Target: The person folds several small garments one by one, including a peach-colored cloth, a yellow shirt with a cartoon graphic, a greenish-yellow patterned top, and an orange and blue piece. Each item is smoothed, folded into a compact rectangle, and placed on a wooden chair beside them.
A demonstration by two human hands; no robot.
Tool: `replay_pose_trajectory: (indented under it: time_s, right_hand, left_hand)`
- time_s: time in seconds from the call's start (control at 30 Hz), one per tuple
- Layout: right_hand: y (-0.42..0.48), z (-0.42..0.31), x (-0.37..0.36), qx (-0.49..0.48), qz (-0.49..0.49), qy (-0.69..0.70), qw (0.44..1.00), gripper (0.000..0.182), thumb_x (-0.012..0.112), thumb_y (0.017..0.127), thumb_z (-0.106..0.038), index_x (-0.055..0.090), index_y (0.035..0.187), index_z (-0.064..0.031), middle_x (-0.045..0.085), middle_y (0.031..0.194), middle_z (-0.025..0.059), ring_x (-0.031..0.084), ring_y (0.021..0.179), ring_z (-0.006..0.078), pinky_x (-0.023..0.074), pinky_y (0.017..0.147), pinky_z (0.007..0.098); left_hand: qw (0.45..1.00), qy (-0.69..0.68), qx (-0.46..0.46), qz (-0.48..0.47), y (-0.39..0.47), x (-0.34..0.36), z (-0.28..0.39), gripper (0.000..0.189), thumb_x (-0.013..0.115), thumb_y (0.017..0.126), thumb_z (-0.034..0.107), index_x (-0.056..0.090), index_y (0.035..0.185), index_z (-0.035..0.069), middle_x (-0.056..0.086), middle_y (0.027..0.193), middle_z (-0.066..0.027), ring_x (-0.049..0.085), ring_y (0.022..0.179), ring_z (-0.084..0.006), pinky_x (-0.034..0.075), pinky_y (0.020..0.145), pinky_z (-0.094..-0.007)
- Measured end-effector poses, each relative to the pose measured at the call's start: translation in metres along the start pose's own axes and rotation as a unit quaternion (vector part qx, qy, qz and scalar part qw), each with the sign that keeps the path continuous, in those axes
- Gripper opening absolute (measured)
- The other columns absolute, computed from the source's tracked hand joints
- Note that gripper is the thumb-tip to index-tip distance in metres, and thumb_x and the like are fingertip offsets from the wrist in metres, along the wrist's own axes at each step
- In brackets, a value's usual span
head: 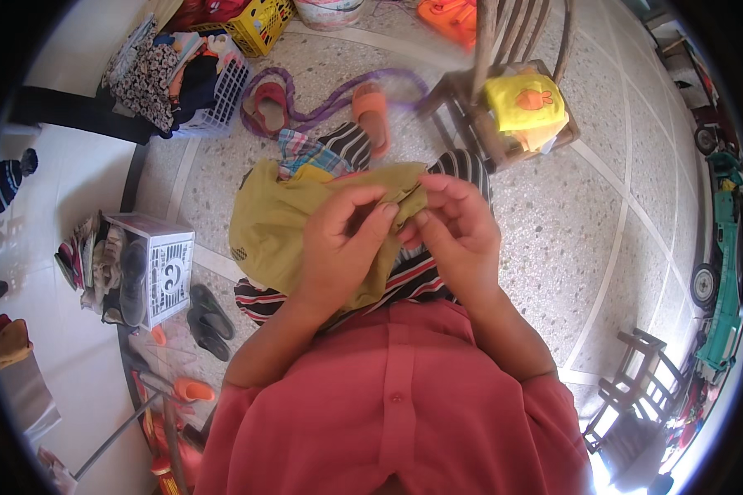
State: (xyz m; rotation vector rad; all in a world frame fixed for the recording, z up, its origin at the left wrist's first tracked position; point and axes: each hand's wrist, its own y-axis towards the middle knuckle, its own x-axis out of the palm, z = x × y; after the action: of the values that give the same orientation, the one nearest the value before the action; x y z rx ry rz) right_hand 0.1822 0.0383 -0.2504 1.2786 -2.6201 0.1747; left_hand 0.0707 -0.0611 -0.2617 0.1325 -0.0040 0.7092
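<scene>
An olive-green garment (272,229) lies across my lap and is pinched by both hands at its upper right part. My left hand (347,235) holds a fold of it between thumb and fingers. Close beside, my right hand (455,229) grips the edge of the same fold with thumb and fingertips. Beneath the garment show striped trousers (415,275) in black, white and red. A plaid cloth (316,154) in blue and red sticks out beyond the garment's far edge, next to a yellow cloth (311,175).
A wooden chair (501,151) at upper right bears a folded yellow cloth (523,102). White baskets of clothes (232,93) and shoes (170,272) stand at left. Slippers (371,117), dark sandals (210,322) and a purple rope (331,108) lie on the floor. A wooden stool (634,371) stands lower right.
</scene>
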Motion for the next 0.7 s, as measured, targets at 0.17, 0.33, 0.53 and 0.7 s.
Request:
replay_pose_trajectory:
  time_s: [0.17,0.33,0.53,0.7]
  right_hand:
    - [-0.002,0.012,0.000,-0.106,0.045,-0.137,0.984,0.027,0.058,0.079,0.005,0.055,0.106,0.0006,0.061,0.088,0.0075,0.060,0.074,0.0106,0.0488,0.063,0.0219]
    - [-0.004,0.002,-0.005,-0.163,-0.003,-0.279,0.946,0.027,0.060,0.077,0.007,0.056,0.103,0.0000,0.059,0.092,0.0073,0.059,0.077,0.0124,0.0487,0.066,0.0228]
    - [-0.005,0.005,0.002,-0.148,0.061,-0.238,0.958,0.030,0.063,0.073,0.004,0.058,0.101,-0.0032,0.059,0.086,0.0078,0.059,0.069,0.0154,0.0480,0.059,0.0238]
    - [-0.006,0.000,-0.007,-0.172,0.041,-0.339,0.924,0.028,0.062,0.070,0.005,0.059,0.097,-0.0044,0.059,0.084,0.0074,0.059,0.067,0.0152,0.0473,0.058,0.0235]
  left_hand:
    - [1.000,0.011,-0.016,0.018,-0.001,-0.002,0.002,0.014,0.059,0.085,0.008,0.058,0.095,-0.002,0.058,0.080,-0.0020,0.051,0.072,-0.0052,0.043,0.062,-0.0197]
    - [0.996,0.086,0.030,-0.007,-0.002,-0.003,0.005,0.013,0.059,0.084,0.008,0.060,0.093,-0.001,0.061,0.080,-0.0079,0.057,0.070,-0.0141,0.045,0.063,-0.0251]
    - [0.981,0.147,0.116,-0.039,-0.002,-0.002,0.012,0.015,0.059,0.078,0.004,0.060,0.093,0.001,0.061,0.083,-0.0123,0.059,0.072,-0.0270,0.046,0.065,-0.0319]
    - [0.969,0.163,0.175,-0.053,0.000,0.004,0.005,0.022,0.059,0.074,0.003,0.059,0.097,0.004,0.061,0.082,-0.0115,0.058,0.073,-0.0288,0.046,0.065,-0.0350]
